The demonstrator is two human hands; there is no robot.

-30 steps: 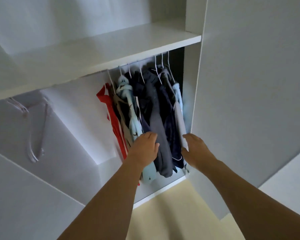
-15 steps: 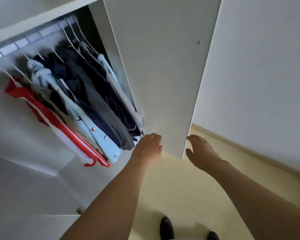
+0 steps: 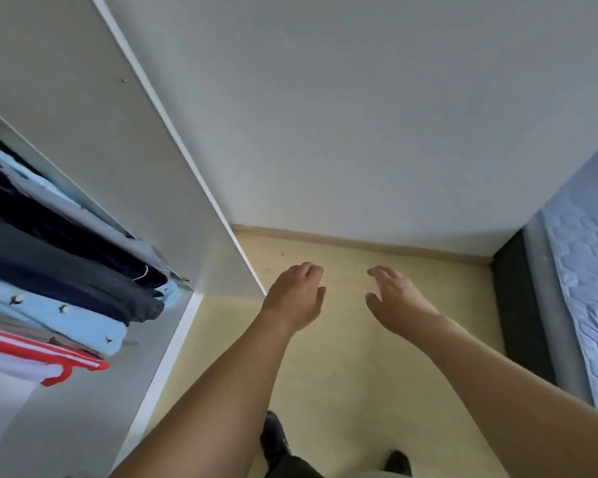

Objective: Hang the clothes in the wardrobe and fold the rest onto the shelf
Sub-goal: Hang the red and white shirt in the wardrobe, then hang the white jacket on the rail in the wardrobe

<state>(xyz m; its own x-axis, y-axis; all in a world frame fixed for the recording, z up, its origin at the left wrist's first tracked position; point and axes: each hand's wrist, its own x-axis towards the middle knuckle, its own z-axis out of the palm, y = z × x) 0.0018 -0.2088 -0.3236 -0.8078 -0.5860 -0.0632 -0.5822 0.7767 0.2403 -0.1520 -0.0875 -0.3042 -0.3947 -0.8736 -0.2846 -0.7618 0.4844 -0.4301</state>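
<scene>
Wall [image 3: 359, 115] filled most of view; a second earlier view was into wardrobe. Wardrobe door [image 3: 94, 139] stood open at left, floor [image 3: 342, 357] below, bed [image 3: 587, 270] at right edge. Hung clothes [image 3: 59, 270] crowded together inside wardrobe, now off to left. Left hand [image 3: 296, 296] and right hand [image 3: 394, 305] had left the garments and hung over floor, well apart from them; each grip released, fingers loosely curled, holding nothing. Judged: hanging batch done, person turning toward bed for remaining clothes.

White wardrobe [image 3: 125, 157]; pale yellow floor [image 3: 339, 357]. Hanging clothes — a light blue shirt [image 3: 66, 313] with small dark birds, a navy garment [image 3: 49, 232], a red-and-white striped top [image 3: 49, 353]. Lavender quilted mattress [image 3: 587, 288].
</scene>
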